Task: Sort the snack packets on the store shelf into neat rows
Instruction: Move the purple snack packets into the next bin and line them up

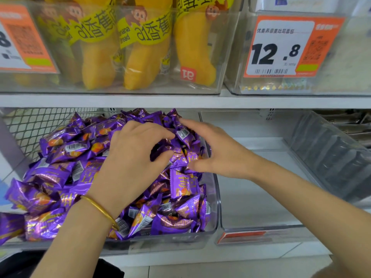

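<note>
Between the hands, a clump of purple packets point(181, 159) sat cupped, left hand point(132, 155) and right hand point(216, 153) curled round it, seemingly squaring a row.

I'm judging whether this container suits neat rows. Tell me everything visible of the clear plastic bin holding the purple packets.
The clear glossy plastic bin is an open-topped tub with thin see-through walls and a rounded front corner. Its left end is hidden. It sits on the lower white store shelf. Purple foil snack packets fill it in a loose heap that rises above its rim. The left hand and right hand grip packets near the back. Whether either hand touches the walls cannot be told.
</note>
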The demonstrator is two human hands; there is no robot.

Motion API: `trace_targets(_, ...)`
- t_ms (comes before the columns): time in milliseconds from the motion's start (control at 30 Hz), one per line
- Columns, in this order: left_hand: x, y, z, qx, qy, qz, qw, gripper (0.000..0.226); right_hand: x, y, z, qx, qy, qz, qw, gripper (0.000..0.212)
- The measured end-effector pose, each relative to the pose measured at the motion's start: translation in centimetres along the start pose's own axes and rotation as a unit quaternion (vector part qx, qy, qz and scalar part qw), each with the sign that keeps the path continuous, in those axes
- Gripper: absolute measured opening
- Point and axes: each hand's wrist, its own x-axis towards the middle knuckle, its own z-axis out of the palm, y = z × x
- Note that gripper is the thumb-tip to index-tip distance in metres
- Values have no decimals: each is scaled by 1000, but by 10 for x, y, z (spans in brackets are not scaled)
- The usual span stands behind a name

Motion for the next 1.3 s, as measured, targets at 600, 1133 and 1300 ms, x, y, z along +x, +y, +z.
trace_targets(600, -1, -2, 1, -107, 48, 28, 993, 53, -16, -9, -12, 116, 76, -19, 990, 62)
trace_targets(1133, 2, 18, 12, -185, 45, -9, 982, 23, -41, -29, 7, 421, 64, 23, 904, 89)
trace_targets(1300, 4, 15, 9, -198, 74, -36, 977, 27, -46, -18, 5, 483, 91, 41, 870, 87)
